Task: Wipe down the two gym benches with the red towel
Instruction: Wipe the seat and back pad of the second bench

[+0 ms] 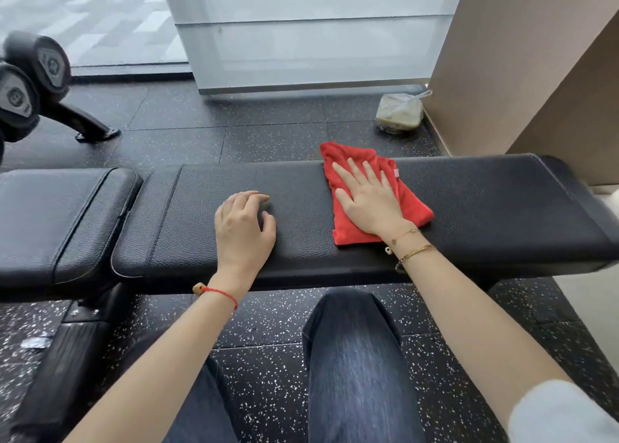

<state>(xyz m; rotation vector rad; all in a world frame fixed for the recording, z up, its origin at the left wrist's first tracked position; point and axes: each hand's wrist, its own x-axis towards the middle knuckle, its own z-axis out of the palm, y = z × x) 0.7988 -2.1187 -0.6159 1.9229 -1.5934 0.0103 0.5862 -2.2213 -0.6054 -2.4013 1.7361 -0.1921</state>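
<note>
- The red towel (375,194) lies flat on the long black desk (485,208), right of its middle.
- The right hand (368,198) presses on the towel with straight, spread fingers.
- The left hand (244,224) rests on the desk left of the towel, fingers loosely curled, holding nothing.
- The desk runs left to right, so I think the wipe goes sideways.

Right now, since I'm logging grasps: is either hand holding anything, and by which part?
Nothing is gripped. The right hand presses flat on the middle of the red towel; the left hand rests, fingers curled, on the bench.
</note>
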